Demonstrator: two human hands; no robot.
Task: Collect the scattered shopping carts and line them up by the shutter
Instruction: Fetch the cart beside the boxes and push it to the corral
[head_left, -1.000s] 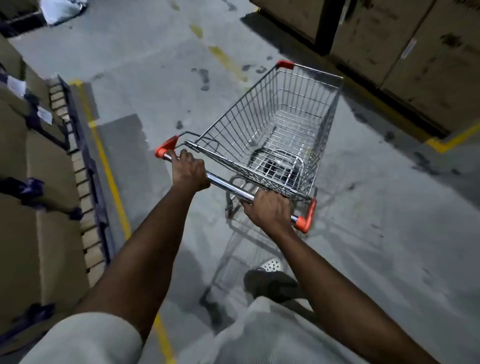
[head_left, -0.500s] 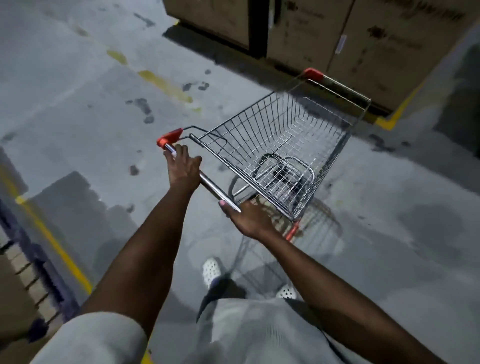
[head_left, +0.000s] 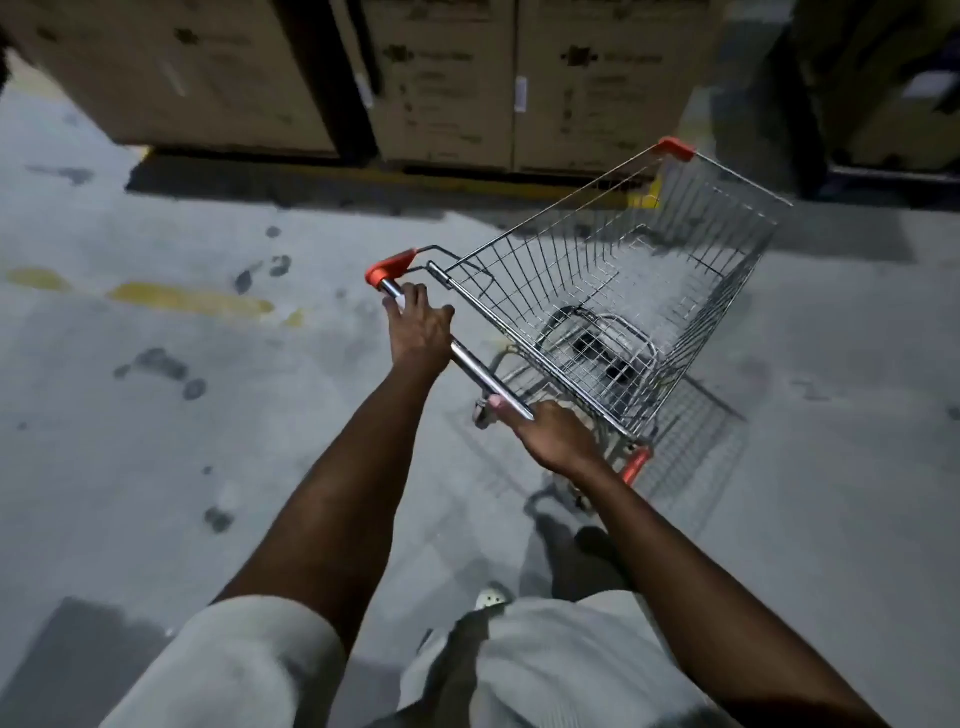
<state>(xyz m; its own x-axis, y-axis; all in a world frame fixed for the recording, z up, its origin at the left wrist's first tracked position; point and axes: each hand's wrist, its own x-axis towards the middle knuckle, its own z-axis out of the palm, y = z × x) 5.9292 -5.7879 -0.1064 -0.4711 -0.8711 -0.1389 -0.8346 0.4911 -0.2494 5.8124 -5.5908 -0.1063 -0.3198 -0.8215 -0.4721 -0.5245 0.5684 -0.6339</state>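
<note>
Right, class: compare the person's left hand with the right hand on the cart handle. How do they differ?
The left hand grips beside one orange end cap; the right hand grips toward the other cap. The left hand reaches farther out; the right hand sits closer to the body. Both curl round the handle of the shopping cart.

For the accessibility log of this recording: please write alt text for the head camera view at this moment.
A person's left hand and right hand grip the handle of an empty wire shopping cart on a stained concrete floor. Large cardboard boxes stand ahead, a worn yellow line at left.
</note>
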